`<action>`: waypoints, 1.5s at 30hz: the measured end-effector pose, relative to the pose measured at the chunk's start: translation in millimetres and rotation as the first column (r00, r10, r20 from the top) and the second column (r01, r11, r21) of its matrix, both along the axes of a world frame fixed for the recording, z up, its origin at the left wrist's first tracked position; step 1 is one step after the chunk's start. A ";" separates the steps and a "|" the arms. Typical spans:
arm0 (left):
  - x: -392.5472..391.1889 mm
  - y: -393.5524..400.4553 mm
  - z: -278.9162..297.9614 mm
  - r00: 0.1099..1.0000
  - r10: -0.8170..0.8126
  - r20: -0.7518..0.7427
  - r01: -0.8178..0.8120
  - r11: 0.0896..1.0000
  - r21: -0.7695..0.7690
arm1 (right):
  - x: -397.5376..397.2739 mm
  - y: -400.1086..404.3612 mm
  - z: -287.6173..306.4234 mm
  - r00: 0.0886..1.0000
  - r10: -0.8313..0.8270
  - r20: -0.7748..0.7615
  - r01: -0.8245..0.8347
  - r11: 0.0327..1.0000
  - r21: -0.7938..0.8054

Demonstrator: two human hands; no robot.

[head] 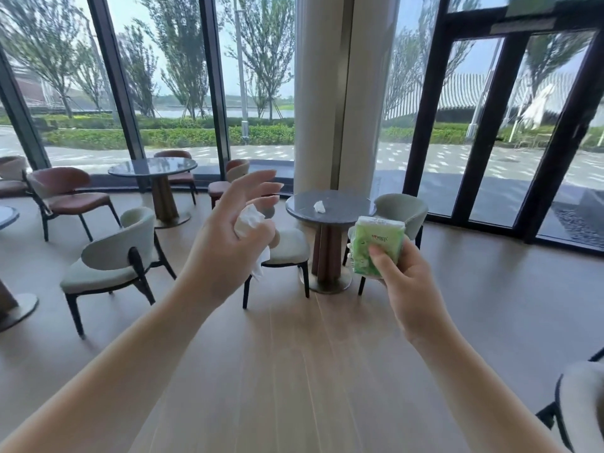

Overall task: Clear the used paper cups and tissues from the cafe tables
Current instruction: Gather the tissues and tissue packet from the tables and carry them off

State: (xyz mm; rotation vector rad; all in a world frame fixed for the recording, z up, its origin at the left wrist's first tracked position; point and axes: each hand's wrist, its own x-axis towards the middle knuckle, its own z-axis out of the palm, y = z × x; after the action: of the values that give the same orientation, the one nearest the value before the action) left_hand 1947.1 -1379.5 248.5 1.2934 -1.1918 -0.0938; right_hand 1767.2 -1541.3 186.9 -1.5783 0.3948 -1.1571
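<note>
Tissue [319, 206], crumpled, lies on the near round bench [346, 207] by the pillar; not yet collected. Left hand [228, 237] grip grasps a white tissue wad [250, 220], upper fingers spread. Right hand [405, 282] grip grasps a green tissue pack [379, 243]. Far bench [153, 166]: no cups or tissues visible.

Round dark table [330, 209] near the white pillar, on a brown pedestal w/ round metal base; one crumpled white tissue [319, 206] lies on top, slightly left of centre. 2nd round dark table [152, 166] further back-left by the window, top looks glossy; can't tell if anything's on it. Wood-tone floor [294, 371] carries both tables plus chairs around them. Edge of a 3rd table [7, 214] at far left.
</note>
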 end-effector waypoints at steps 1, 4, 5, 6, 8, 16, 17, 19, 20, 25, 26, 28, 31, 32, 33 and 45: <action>-0.2 -16.3 2.6 1.000 0.000 -0.009 0.000 1.000 -0.008 | -0.3 -15.5 4.0 1.000 -0.003 0.001 0.004 1.000 -0.009; -0.2 -58.9 10.2 0.999 -0.024 -0.036 0.023 0.999 -0.031 | 1.7 -55.7 19.8 1.000 0.010 0.009 -0.009 0.999 -0.040; 0.6 -71.8 11.7 0.998 -0.039 -0.056 0.036 0.999 -0.038 | 3.0 -67.4 23.9 1.000 0.015 0.016 -0.014 0.999 -0.048; 1.6 -84.0 13.2 0.997 -0.048 -0.067 0.045 0.998 -0.043 | 4.0 -78.2 27.7 0.999 0.019 0.029 -0.018 0.998 -0.054; 3.8 -106.9 14.6 0.997 -0.045 -0.060 0.043 0.998 -0.035 | 6.2 -98.7 32.1 0.999 0.024 0.047 -0.021 0.998 -0.054; 35.0 -188.4 -5.3 0.996 -0.050 -0.072 0.047 0.998 -0.033 | 38.9 -171.7 12.1 0.997 0.050 0.065 -0.052 0.998 0.031; 42.8 -199.0 -9.8 0.996 -0.046 -0.079 0.044 0.999 -0.030 | 46.9 -180.7 8.5 0.996 0.062 0.061 -0.064 0.997 0.040; 59.7 -221.3 -19.0 0.994 -0.034 -0.102 0.032 0.999 -0.021 | 64.1 -199.6 2.6 0.996 0.066 0.053 -0.069 0.996 0.050; 69.0 -232.5 -22.9 0.992 -0.029 -0.120 0.027 0.999 -0.022 | 73.1 -209.6 1.0 0.997 0.066 0.042 -0.068 0.996 0.053; 123.8 -294.2 -23.7 0.987 -0.022 -0.158 0.019 1.000 -0.022 | 122.4 -270.3 4.5 0.998 0.053 -0.023 -0.052 0.997 0.049; 134.7 -307.9 -20.9 0.988 -0.026 -0.155 0.022 0.999 -0.027 | 131.5 -283.0 8.1 0.998 0.052 -0.025 -0.051 0.998 0.044; 154.4 -336.4 -15.8 0.988 -0.040 -0.147 0.036 0.999 -0.032 | 148.6 -309.1 12.9 0.999 0.046 -0.026 -0.045 0.998 0.034; 174.2 -377.1 -8.5 0.989 -0.058 -0.134 0.055 0.998 -0.025 | 165.9 -345.9 18.9 1.000 0.016 -0.018 -0.015 1.000 0.023; 179.4 -390.3 -7.7 0.989 -0.064 -0.130 0.061 0.998 -0.023 | 170.2 -358.1 20.0 1.000 0.005 -0.020 -0.004 1.000 0.025; 184.1 -402.7 -8.1 0.989 -0.068 -0.129 0.066 0.998 -0.021 | 173.8 -369.5 20.6 1.000 -0.009 -0.021 0.010 1.000 0.023; 240.1 -596.8 -10.8 0.996 -0.075 -0.039 0.074 0.997 -0.019 | 232.4 -554.8 16.0 0.999 -0.030 0.040 0.031 0.999 -0.021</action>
State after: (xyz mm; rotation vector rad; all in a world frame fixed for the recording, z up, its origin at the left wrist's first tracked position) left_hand 2187.2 -1976.3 237.6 1.2268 -1.2046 -0.1619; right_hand 1999.6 -2096.1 202.9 -1.5701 0.3830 -1.2176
